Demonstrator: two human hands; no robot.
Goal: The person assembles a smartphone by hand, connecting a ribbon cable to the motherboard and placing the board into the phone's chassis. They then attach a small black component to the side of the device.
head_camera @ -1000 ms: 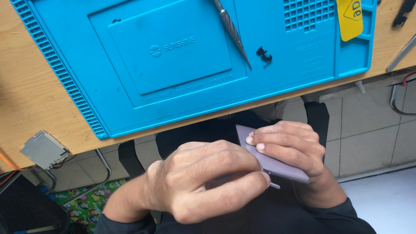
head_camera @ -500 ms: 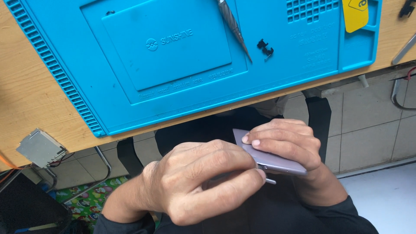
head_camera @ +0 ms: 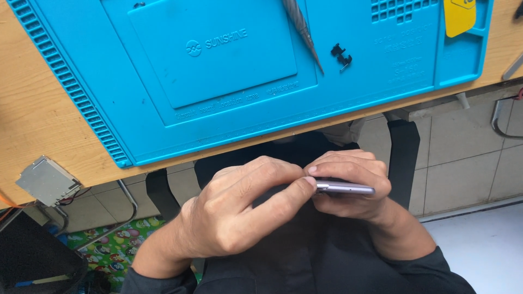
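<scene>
Starting at the far left, there's a small grey metal box (head_camera: 47, 181) sitting at the edge of the wooden table (head_camera: 38, 114), with a bit of orange and red wiring next to it. Below that, down on the floor, you can see a colourful patterned mat (head_camera: 111, 247).

Most of the tabletop is covered by a big blue work mat (head_camera: 229, 103) with ridges along its left edge and a raised square panel in the middle. A pair of metal tweezers (head_camera: 302, 32) lies on it, tip pointing toward the person, and just right of the tip there's a tiny black part (head_camera: 340, 56). Further right a yellow tag (head_camera: 459, 16) sits in a side compartment of the mat.

Now the hands, which are off the table, down over the person's lap. The left hand (head_camera: 234, 218) is curled, thumb and fingers pinched together right against the end of a thin silver-grey phone (head_camera: 344, 188). Can't tell if there's a tool in that pinch, it's hidden. The phone is seen edge-on, roughly level, and the right hand (head_camera: 354, 182) is wrapped around it, fingers over the top and clamped on it. The two hands are touching at the phone's left end. Dark sleeves, tiled floor off to the right.
</scene>
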